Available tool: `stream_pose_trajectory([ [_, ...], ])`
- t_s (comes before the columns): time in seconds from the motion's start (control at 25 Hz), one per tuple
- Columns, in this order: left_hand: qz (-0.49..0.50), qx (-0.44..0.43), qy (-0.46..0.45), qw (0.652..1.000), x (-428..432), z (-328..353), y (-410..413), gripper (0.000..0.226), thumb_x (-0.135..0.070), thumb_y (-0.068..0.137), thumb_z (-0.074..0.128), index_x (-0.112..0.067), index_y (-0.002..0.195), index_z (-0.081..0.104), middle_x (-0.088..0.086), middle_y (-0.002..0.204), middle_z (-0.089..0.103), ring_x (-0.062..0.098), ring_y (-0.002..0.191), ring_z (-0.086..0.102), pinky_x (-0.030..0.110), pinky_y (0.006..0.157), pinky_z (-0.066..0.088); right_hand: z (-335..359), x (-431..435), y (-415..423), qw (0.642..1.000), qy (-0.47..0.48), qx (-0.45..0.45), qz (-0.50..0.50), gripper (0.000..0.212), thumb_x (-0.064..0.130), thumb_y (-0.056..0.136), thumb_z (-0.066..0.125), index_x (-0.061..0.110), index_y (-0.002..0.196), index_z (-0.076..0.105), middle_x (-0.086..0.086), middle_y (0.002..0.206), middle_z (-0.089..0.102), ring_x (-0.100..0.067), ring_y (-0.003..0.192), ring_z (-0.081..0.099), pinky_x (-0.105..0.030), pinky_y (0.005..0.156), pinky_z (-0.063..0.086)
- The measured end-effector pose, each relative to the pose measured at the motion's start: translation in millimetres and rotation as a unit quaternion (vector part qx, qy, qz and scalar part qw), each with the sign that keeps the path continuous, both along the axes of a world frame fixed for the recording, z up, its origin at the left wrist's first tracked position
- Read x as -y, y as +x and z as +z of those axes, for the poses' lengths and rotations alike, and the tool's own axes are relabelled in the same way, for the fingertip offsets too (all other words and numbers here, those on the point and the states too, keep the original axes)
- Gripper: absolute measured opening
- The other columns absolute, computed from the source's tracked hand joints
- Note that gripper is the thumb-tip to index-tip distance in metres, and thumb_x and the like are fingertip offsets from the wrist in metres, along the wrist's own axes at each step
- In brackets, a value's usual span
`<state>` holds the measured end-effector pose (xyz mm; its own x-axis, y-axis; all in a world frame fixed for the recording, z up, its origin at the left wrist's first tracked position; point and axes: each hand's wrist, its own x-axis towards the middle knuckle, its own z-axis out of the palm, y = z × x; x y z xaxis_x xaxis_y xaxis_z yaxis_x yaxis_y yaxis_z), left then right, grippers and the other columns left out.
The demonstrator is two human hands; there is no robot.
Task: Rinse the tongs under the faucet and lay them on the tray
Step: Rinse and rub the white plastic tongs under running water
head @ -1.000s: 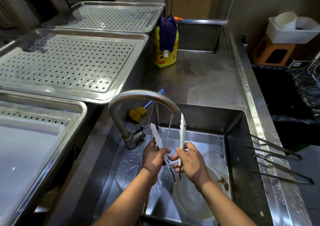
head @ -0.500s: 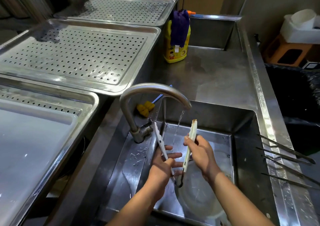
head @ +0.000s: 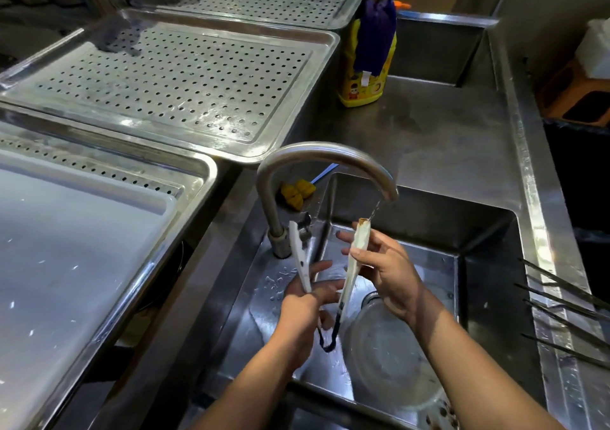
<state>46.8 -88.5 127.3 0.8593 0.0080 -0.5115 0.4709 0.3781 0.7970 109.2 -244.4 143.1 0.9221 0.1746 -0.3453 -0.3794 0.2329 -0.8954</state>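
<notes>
Right hand (head: 388, 274) fingers (head: 361, 254) pinch one arm of the white tongs (head: 358, 248) — its tip under the faucet (head: 317, 158) stream. Left hand (head: 305, 307) fingers curl around the other arm, over the sink (head: 488, 228); perforated tray (head: 171, 83) lies well apart.

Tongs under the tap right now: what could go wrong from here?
The stream from the faucet lands only on the arm tip by the right hand; the arm held by the left hand may stay unrinsed. Wet tongs could slip into the sink onto the clear bowl. Carrying them to the perforated tray may drip.
</notes>
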Motion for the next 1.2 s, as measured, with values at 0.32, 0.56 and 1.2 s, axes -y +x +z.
stream_pose_trajectory([
  [0.32, -0.056, -0.016, -0.056, 0.997, 0, 14, 3, 0.051, 0.005, 0.067, 0.072, -0.013, 0.115, 0.065, 0.022, 0.106, 0.074, 0.035, 0.094, 0.071, 0.02, 0.043, 0.037, -5, 12, -4, 0.997, 0.038, 0.07, 0.021, 0.052, 0.019, 0.076, 0.08, 0.016, 0.126, 0.065, -0.015, 0.12, 0.073, -0.035, 0.104, 0.071, -0.036, 0.086, 0.059],
  [0.56, -0.032, -0.018, -0.006, 0.999, 4, 17, 10, 0.051, 0.016, 0.069, 0.074, -0.006, 0.113, 0.061, 0.024, 0.099, 0.074, 0.035, 0.085, 0.066, 0.023, 0.042, 0.03, -4, 10, -3, 0.997, 0.077, 0.012, -0.01, 0.025, 0.009, 0.096, 0.057, 0.01, 0.117, 0.072, -0.02, 0.119, 0.072, -0.036, 0.1, 0.071, -0.035, 0.08, 0.059],
  [1.2, -0.026, 0.023, 0.165, 0.986, 9, 15, 4, 0.037, 0.003, 0.067, 0.072, -0.015, 0.099, 0.07, 0.004, 0.088, 0.077, 0.019, 0.084, 0.073, 0.034, 0.072, 0.059, -11, -7, 2, 0.991, -0.112, 0.051, -0.06, 0.042, 0.001, 0.094, 0.054, 0.022, 0.131, 0.059, -0.017, 0.107, 0.074, -0.039, 0.1, 0.071, -0.053, 0.09, 0.058],
])
